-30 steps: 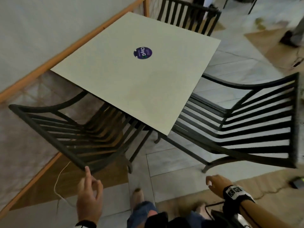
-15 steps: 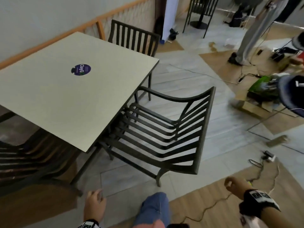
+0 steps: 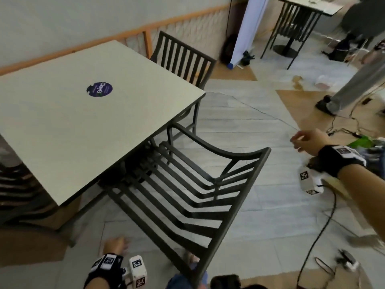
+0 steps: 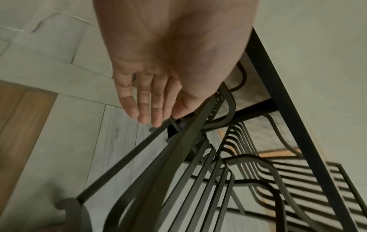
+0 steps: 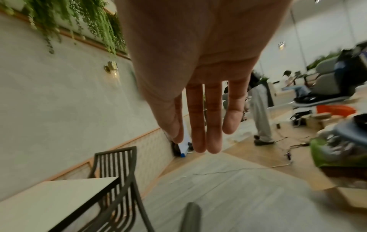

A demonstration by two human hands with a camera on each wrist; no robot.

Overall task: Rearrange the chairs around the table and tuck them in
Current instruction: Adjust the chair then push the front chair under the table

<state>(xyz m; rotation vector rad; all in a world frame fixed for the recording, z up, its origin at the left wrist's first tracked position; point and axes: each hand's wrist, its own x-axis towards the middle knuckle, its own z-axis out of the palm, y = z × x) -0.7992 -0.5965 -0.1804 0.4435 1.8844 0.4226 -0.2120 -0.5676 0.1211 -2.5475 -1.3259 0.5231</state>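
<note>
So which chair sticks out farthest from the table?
The slatted armchair nearest the person: most of its seat is clear of the table, unlike the far chair.

A floor (image 3: pixel 260 126) of pale planks with wood-coloured patches is seen throughout. A pale wall (image 3: pixel 83 19) is trimmed with a wooden rail (image 3: pixel 129 34), and hanging green plants (image 5: pixel 65 18) and a wall lamp (image 5: pixel 112 69) are shown on it in the right wrist view. A white panel (image 3: pixel 248 28) is leaned in the corner. A second small table (image 3: pixel 308 9) is placed farther back. Black cables (image 3: pixel 316 232) are spread over the floor. A standing person's pale trouser leg (image 3: pixel 358 84) is seen at the right, beside a green bag (image 3: pixel 362 141).
</note>
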